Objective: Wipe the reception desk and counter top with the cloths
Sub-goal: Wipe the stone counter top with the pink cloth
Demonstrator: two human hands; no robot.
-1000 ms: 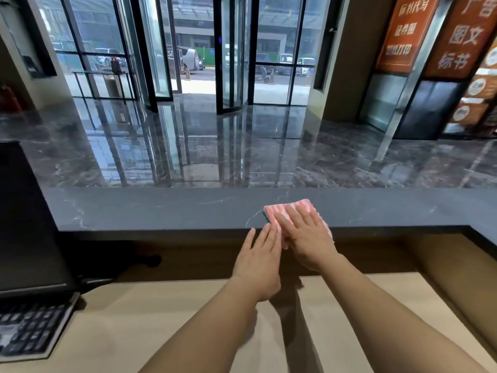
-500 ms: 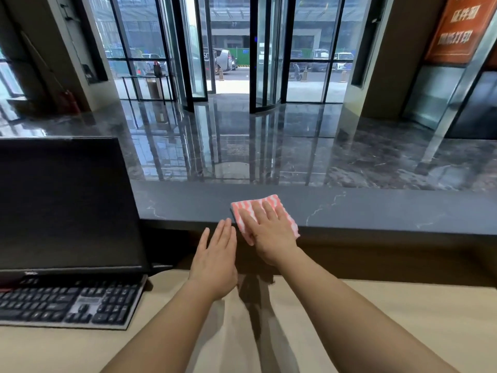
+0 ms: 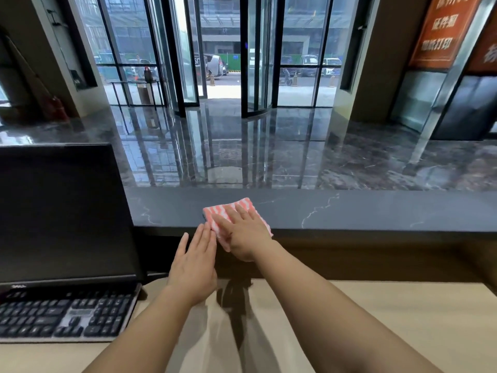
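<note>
So, where was the cloth (image 3: 231,207) and what had it? — A
On the dark counter top (image 3: 349,211), by the near edge, and its near corner seemed to overhang a little. The right hand (image 3: 244,235) lay flat on it, fingers straight and spread, pressing down, not pinching. The left hand (image 3: 195,267) was flat too and held nothing, fingertips just beside the cloth at the counter's edge. Couldn't tell if they touched the edge — B
Handling? — A
Judged light, soft and limp: a folded pad, pink and white stripes. No stiffness, so a flat palm on top suited wiping; to lift it, pinch the overhanging corner. The stone looked polished, so it would probably slide easily and might bunch under uneven pressure. Not fragile — B
Readable text? — A
The monitor (image 3: 61,211) bezel had a small logo, read as DELL. The orange sign (image 3: 443,30) top right carried Chinese characters: the lowest pair read 打印, the rest was too cropped or blurred to trust. The keyboard (image 3: 67,316) legends were too small — B
</note>
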